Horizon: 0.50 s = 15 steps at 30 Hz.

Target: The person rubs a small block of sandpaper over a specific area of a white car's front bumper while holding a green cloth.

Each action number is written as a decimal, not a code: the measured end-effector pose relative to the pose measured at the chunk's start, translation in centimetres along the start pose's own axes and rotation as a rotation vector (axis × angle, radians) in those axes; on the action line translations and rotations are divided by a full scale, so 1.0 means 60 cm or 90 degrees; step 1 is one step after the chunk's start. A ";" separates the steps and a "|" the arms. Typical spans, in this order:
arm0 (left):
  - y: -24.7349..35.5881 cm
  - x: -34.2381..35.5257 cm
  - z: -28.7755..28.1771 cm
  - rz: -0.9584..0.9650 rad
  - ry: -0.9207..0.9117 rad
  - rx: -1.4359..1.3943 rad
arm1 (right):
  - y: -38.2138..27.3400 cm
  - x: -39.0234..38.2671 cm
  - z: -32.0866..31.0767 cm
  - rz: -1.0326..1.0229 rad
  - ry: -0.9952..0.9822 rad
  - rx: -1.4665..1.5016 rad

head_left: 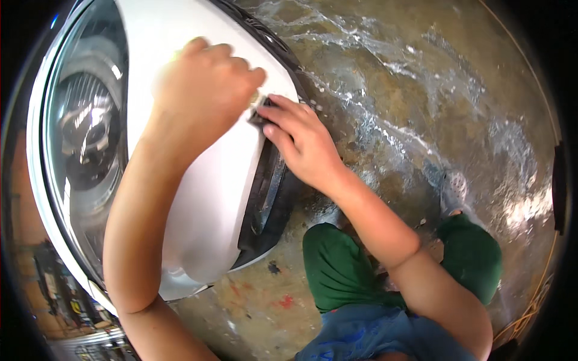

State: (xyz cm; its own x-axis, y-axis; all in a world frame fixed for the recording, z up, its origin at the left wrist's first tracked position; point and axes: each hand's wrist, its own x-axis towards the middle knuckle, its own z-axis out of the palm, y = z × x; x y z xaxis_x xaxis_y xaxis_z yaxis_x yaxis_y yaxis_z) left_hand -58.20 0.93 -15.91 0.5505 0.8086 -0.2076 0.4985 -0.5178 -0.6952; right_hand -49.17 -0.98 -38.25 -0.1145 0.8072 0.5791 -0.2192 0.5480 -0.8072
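Note:
My left hand (211, 81) is closed in a fist over the white bumper (205, 204) of a car. It is slightly blurred, and what its fingers hold is hidden. A small pale, yellowish end (254, 99) shows just beside its lower knuckles. Close by on the right, my right hand (307, 141) has its fingertips on a small dark block (260, 113) at the bumper's edge, thumb below and fingers above. The two hands are almost touching. Below the right hand runs a black trim recess (263, 192) in the bumper.
A headlight (87, 132) fills the car's left side. Wet, stained concrete floor (391, 78) lies to the right. My green-clad knees (337, 265) are near the bumper. An orange cable (530, 313) curves along the right, and tools (60, 289) lie at lower left.

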 end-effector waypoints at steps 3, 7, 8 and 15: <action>0.000 0.020 -0.003 -0.034 0.002 -0.003 | 0.074 0.036 -0.008 0.083 0.012 0.032; -0.004 0.014 -0.018 -0.056 -0.050 0.017 | -0.039 0.001 0.004 -0.009 0.025 0.006; -0.002 0.016 -0.015 -0.059 -0.062 0.015 | -0.027 0.004 0.003 -0.007 0.026 0.003; 0.005 0.014 -0.017 -0.013 -0.102 0.021 | -0.013 -0.004 0.004 0.027 0.034 0.007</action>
State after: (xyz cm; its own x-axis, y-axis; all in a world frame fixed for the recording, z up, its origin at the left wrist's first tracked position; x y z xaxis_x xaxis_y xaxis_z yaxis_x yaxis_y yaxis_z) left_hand -56.88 1.16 -15.59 0.4252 0.8542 -0.2994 0.4846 -0.4942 -0.7218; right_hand -49.19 -1.64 -37.73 -0.0716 0.8404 0.5372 -0.2265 0.5109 -0.8293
